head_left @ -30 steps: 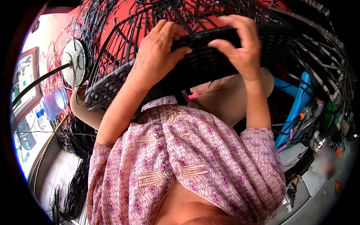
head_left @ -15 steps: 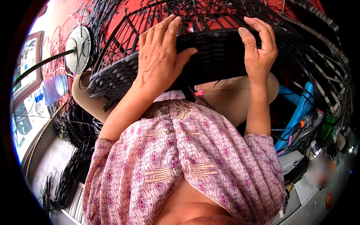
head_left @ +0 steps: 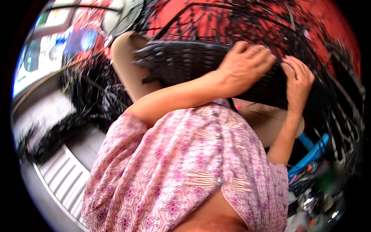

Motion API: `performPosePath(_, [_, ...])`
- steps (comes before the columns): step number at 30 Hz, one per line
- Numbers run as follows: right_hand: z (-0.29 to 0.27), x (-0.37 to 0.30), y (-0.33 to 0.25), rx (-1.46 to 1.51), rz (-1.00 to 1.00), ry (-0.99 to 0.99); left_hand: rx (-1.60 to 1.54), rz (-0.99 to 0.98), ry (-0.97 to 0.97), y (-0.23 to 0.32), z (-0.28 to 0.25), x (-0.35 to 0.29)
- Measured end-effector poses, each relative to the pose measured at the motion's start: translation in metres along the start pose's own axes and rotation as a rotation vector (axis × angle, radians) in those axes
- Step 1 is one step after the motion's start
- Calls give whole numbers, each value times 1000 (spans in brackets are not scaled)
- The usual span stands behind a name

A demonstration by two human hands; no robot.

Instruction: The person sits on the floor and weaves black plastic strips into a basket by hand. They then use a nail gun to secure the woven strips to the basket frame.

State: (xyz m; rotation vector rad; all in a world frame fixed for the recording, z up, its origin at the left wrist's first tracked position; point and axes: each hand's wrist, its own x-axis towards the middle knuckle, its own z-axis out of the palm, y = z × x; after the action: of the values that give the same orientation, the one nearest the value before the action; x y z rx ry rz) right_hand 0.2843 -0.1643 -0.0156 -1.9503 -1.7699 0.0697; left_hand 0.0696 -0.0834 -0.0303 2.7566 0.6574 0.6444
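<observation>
A black woven basket (head_left: 185, 62), made of flat plastic strips, lies across my lap with its loose strands fanning out beyond the far rim. My left hand (head_left: 245, 67) reaches across to the right part of the rim, its fingers bent over the edge. Just right of it, my right hand (head_left: 298, 81) is at the same rim, fingers bent and held together against the weave. Any single strand between the fingertips is too blurred to make out.
Bundles of black strips (head_left: 96, 87) lie at the left, near a white ridged panel (head_left: 63, 174). A pale round disc (head_left: 118, 19) and a clear plastic bottle (head_left: 83, 40) stand at the upper left. Blue tubing (head_left: 313, 156) and assorted tools lie at the right.
My left hand has moved right along the rim, close to my right hand, and its fingers have curled. My right hand's fingers have closed at the rim. The view has shifted and turned.
</observation>
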Motion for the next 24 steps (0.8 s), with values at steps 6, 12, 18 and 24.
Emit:
performPosePath(6, [-6,9,-16,51,64,46,-148,52,120,-9,-12,-26])
performPosePath(12, [39,31,-80,263,53,146,21,-376,363,-85,-89,-89])
performPosePath(18, [60,37,-79,-44,73,125,-49,-781,152,-141,-115,-114])
performPosePath(24, [28,47,-58,1121,626,263,-200,-665,269,-155,-107,-121])
